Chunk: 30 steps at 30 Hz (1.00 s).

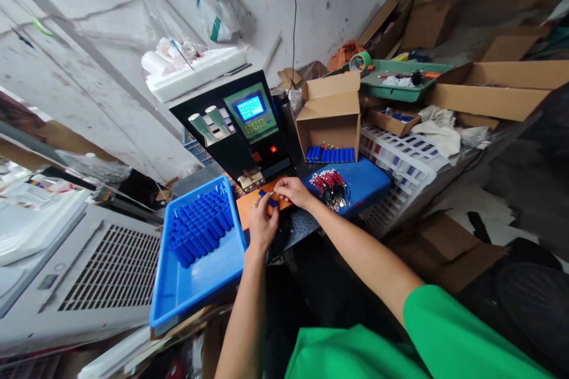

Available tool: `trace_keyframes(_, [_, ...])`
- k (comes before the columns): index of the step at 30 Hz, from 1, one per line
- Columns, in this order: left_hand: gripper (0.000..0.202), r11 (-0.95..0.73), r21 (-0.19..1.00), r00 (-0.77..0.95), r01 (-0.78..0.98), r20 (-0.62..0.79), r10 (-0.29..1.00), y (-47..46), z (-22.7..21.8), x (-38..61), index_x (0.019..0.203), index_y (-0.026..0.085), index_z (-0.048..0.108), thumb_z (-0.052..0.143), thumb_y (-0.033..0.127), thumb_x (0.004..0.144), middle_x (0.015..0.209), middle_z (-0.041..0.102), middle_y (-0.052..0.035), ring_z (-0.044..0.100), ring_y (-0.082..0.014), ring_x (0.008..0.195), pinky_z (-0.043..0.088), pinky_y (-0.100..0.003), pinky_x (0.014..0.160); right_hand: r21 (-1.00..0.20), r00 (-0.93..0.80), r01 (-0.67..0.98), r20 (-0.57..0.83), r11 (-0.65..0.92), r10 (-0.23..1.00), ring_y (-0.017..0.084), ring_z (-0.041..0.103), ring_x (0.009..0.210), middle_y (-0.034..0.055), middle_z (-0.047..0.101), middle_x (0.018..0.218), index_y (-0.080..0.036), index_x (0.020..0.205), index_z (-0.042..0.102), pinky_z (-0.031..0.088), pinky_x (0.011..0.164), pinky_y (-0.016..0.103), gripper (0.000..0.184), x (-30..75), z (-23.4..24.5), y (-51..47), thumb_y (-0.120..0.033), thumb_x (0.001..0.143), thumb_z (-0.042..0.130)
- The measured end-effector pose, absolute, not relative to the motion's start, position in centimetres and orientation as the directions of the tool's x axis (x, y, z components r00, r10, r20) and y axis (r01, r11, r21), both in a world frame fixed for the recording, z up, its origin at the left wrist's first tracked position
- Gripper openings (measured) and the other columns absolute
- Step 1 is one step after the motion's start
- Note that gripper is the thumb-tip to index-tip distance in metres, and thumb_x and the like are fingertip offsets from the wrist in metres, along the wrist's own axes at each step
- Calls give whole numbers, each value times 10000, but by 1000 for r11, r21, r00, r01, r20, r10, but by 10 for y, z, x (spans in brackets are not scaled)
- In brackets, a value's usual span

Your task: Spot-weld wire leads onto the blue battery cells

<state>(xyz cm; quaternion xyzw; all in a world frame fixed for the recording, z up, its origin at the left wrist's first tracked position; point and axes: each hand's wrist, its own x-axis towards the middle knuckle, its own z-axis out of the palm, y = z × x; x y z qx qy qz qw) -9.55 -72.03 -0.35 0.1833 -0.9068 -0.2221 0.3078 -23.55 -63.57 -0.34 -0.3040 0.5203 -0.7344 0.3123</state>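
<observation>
My left hand (262,224) is closed round a blue battery cell (269,199), held over the orange board (246,208) in front of the spot welder (242,157). Fingertips of my right hand (293,190) are pinched together just beside the cell; what they hold is too small to make out. The welder's electrode end (251,180) is right behind my hands, and its screen (250,106) is lit. To the right, a bundle of red and black wire leads (331,185) lies on a blue pad (367,183).
A blue tray (202,290) at left carries many blue cells (200,225) in rows. An open cardboard box (329,109) behind the pad holds more blue cells (331,154). Farther right are a white plastic crate (398,169) and a green tray (400,92).
</observation>
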Motion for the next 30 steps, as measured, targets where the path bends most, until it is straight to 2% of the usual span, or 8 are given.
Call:
trace_keyframes(5, [437, 786, 591, -738, -182, 447, -506, -718, -6, -93, 1290, 202, 584, 577, 313, 867, 899, 621, -57, 579, -177, 765, 490, -334, 767, -958, -619, 120, 133, -261, -774, 83, 424, 453, -45, 538, 530, -176, 707, 608, 312, 439, 202, 209, -235, -3, -635, -374, 684, 673])
trace_keyframes(10, [368, 658, 739, -647, -146, 432, -628, -719, -6, -97, 1234, 186, 586, 509, 347, 912, 1077, 677, -95, 647, -203, 957, 518, -362, 879, -960, -628, 116, 129, -256, -768, 80, 431, 460, -47, 536, 529, -173, 703, 606, 320, 450, 199, 223, -235, -2, -637, -383, 695, 677])
trace_keyframes(13, [343, 582, 797, -632, -164, 368, -682, -726, -5, -100, 1161, 176, 614, 523, 395, 913, 957, 690, -74, 650, -182, 827, 531, -321, 766, -964, -630, 106, 126, -246, -766, 78, 433, 462, -49, 537, 532, -172, 703, 598, 329, 460, 199, 236, -235, -1, -637, -393, 709, 679])
trace_keyframes(15, [314, 568, 804, -677, -176, 321, -663, -732, -3, -103, 1075, 177, 642, 561, 420, 895, 822, 667, -42, 615, -161, 715, 514, -293, 685, -966, -635, 91, 132, -244, -761, 79, 439, 469, -49, 540, 537, -173, 707, 594, 338, 468, 201, 242, -234, 0, -638, -400, 718, 678])
trace_keyframes(17, [277, 575, 801, -705, -169, 309, -638, -738, 0, -105, 989, 182, 654, 593, 427, 874, 765, 644, -29, 601, -159, 691, 506, -287, 670, -965, -646, 80, 141, -250, -750, 83, 454, 480, -47, 542, 542, -174, 711, 594, 349, 474, 201, 243, -234, -1, -640, -402, 724, 676])
trace_keyframes(23, [226, 538, 826, -686, -170, 292, -666, -741, 2, -113, 972, 178, 633, 578, 361, 852, 818, 672, -40, 625, -172, 740, 509, -293, 704, -967, -675, 78, 129, -243, -727, 87, 492, 504, -34, 573, 575, -167, 719, 604, 378, 482, 197, 248, -235, -5, -645, -396, 741, 699])
trace_keyframes(27, [220, 564, 803, -623, -193, 344, -703, -736, -2, -114, 980, 183, 644, 568, 353, 862, 822, 676, -35, 621, -175, 743, 505, -294, 715, -967, -693, 107, 93, -229, -715, 81, 495, 494, -40, 570, 565, -163, 702, 599, 391, 477, 190, 247, -235, -5, -647, -375, 744, 717])
trace_keyframes(30, [238, 592, 777, -629, -215, 353, -692, -736, -8, -114, 1026, 189, 637, 547, 360, 887, 889, 688, -59, 642, -193, 799, 510, -322, 777, -961, -704, 163, 47, -225, -709, 78, 505, 498, -39, 575, 573, -164, 701, 597, 393, 469, 180, 211, -234, -2, -649, -338, 752, 703])
